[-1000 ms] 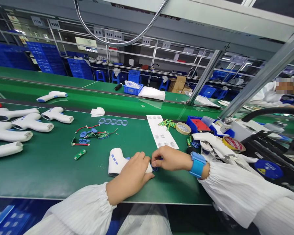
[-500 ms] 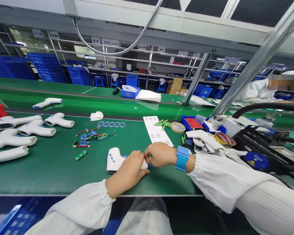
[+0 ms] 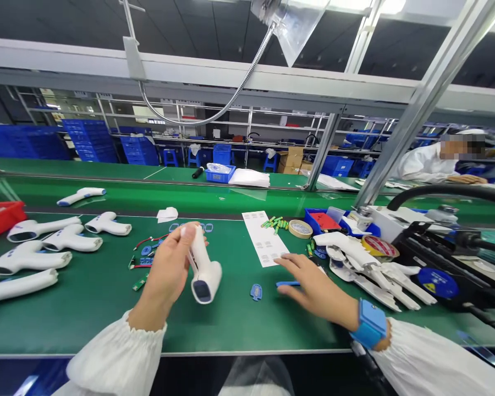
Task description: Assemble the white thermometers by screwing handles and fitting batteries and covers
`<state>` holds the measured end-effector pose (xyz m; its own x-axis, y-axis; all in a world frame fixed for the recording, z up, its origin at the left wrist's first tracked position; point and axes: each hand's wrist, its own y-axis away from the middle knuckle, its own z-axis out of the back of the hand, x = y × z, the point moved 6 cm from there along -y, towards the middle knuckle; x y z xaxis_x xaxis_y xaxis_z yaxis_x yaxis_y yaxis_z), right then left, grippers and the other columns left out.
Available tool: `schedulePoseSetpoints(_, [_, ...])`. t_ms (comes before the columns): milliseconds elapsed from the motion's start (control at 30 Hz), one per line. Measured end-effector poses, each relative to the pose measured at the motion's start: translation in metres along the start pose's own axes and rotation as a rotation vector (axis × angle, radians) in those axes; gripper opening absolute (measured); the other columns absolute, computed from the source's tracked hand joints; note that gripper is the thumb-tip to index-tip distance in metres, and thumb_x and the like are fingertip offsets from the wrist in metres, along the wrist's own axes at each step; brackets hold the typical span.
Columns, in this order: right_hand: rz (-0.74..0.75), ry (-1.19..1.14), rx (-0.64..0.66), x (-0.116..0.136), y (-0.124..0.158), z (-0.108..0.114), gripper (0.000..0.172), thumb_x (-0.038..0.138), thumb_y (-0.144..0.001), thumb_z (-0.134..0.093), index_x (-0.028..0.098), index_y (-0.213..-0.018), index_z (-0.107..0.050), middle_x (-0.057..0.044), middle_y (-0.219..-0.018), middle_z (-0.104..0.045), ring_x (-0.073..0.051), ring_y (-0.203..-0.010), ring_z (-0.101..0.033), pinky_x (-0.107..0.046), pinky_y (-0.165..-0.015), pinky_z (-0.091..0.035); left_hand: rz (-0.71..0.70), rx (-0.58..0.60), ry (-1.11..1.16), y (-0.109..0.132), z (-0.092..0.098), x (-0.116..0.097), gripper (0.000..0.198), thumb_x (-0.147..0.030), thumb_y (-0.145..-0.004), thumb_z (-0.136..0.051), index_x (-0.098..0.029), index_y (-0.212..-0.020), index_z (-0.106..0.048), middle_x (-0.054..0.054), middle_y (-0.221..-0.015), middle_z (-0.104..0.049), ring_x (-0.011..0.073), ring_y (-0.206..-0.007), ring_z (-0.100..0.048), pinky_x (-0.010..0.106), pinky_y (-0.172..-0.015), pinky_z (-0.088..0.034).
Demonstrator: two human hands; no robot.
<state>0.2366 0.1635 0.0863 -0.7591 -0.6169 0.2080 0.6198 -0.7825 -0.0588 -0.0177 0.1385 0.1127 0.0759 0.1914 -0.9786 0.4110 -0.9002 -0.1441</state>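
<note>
My left hand point(image 3: 167, 269) is closed round the handle of a white thermometer gun point(image 3: 208, 272). It is raised off the green bench, handle up, with its dark screen end tilted down toward me. A seam runs along the handle. My right hand point(image 3: 309, 286) is spread low over the bench, fingers apart, slightly blurred. Under it lies a slim blue strip point(image 3: 287, 284); I cannot tell whether the thumb touches it. A small blue part point(image 3: 256, 292) rests on the bench between my hands. Behind my left hand are wired parts point(image 3: 146, 251) and a green circuit board point(image 3: 139, 282), partly covered.
More white thermometer guns point(image 3: 72, 240) lie at left beside a red bin point(image 3: 2, 220). A printed sheet point(image 3: 258, 236), green cylinders point(image 3: 277, 223) and a tape roll point(image 3: 300, 229) are ahead. At right are white shells point(image 3: 367, 264) and a black machine point(image 3: 433, 258). A co-worker point(image 3: 421, 162) sits beyond.
My left hand has lifted the thermometer gun off the bench and turned it handle up. My right hand has left it and moved right, opening. The small blue part now shows on the bench.
</note>
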Motion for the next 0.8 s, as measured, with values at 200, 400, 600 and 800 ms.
schedulePoseSetpoints(200, [0.531,-0.062,-0.223,0.088,-0.018,0.002,0.054,0.021,-0.085,-0.049,0.017,-0.136,-0.031,-0.018,-0.126,-0.049,-0.029,-0.111,-0.049,-0.046,-0.089,-0.044,0.412,-0.222,0.680,0.010,-0.015,0.028,0.037,-0.041,-0.093,-0.040,-0.013,-0.075,-0.057,0.003,-0.068,-0.060,0.0122,-0.069,-0.062,0.026,-0.077,-0.054])
schedulePoseSetpoints(400, [0.215,-0.391,-0.144,0.059,-0.070,0.036,0.050,0.036,-0.090,-0.042,0.017,-0.135,-0.031,-0.010,-0.099,-0.062,-0.021,-0.081,-0.060,-0.032,-0.071,-0.047,0.411,-0.268,0.619,0.033,0.014,0.071,0.031,-0.045,-0.089,-0.047,-0.018,-0.098,-0.060,0.006,-0.104,-0.060,0.0176,-0.105,-0.055,0.030,-0.090,-0.047])
schedulePoseSetpoints(600, [0.046,-0.415,-0.418,0.032,-0.107,0.067,0.059,0.039,-0.094,-0.024,0.015,-0.144,-0.004,-0.007,-0.087,-0.062,-0.017,-0.067,-0.058,-0.027,-0.059,-0.044,0.249,-0.083,0.250,0.055,0.029,0.102,0.034,-0.049,-0.076,-0.063,-0.019,-0.091,-0.064,0.004,-0.102,-0.063,0.0226,-0.108,-0.052,0.034,-0.101,-0.036])
schedulePoseSetpoints(800, [0.050,-0.223,-0.283,0.031,-0.125,0.050,0.051,0.041,-0.090,-0.037,0.021,-0.137,-0.036,-0.001,-0.069,-0.060,-0.017,-0.057,-0.054,-0.027,-0.058,-0.042,0.231,-0.046,0.186,0.056,0.029,0.104,0.039,-0.055,-0.074,-0.061,-0.018,-0.086,-0.064,0.005,-0.095,-0.063,0.0251,-0.103,-0.054,0.037,-0.100,-0.036])
